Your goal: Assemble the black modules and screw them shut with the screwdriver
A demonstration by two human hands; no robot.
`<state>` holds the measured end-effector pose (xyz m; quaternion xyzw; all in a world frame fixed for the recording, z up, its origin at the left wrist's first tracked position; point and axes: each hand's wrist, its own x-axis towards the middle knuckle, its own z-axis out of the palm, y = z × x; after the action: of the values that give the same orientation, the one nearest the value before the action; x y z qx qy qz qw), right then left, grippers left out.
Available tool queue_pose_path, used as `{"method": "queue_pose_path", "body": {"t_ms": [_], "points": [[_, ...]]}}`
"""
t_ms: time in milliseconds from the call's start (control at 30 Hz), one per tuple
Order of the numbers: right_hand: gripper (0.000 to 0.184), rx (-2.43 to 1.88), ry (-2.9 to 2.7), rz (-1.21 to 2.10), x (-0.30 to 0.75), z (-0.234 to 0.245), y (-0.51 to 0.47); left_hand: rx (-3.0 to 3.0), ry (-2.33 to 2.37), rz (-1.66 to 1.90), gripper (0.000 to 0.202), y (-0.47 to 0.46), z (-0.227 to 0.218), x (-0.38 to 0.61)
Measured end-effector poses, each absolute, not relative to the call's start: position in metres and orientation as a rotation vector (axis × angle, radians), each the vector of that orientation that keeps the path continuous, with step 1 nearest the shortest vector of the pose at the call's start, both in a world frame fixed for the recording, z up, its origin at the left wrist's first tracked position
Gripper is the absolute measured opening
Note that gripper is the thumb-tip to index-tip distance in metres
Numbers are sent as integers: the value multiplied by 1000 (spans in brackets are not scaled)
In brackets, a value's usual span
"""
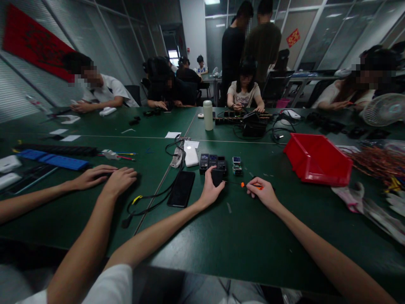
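Note:
My left hand (210,190) is closed around a small black box (217,177) just above the green table. In my right hand (264,192) is a thin screwdriver (243,184) with an orange and black handle. Its shaft points left, and the tip reaches the right side of the box, though I cannot tell whether it touches. Right behind my left hand stand several black box-shaped devices (204,162) in a row. To their right lies a small module with exposed circuit boards (236,165).
A black phone (181,188), a cable (152,196) and a white power bank (190,154) lie left of my left hand. A co-worker's hands (118,181) rest farther left. Right are a red bin (318,158) and gloves (373,211); a pale bottle (208,115) stands behind.

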<state>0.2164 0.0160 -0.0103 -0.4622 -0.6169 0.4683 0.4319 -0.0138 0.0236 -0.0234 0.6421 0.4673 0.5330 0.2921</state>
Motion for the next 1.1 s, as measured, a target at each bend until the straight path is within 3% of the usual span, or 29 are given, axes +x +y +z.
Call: {"method": "queue_pose_path", "body": {"t_ms": [433,600,833,1100], "points": [[29,-1204,-1604,1176,219,-15,17,1726,1248,1414,61,24,-23,-14],[36,-1131,-1652,1018,220,-18,21,1734,1253,1409,61,24,-24,-13],[29,-1164,-1702,964,222,-19,21,1727,1254,1421,61,24,-25,-13],[31,-1173,-1592,1155,219,-17,18,1723,1252,1424,61,24,-25,-13]]}}
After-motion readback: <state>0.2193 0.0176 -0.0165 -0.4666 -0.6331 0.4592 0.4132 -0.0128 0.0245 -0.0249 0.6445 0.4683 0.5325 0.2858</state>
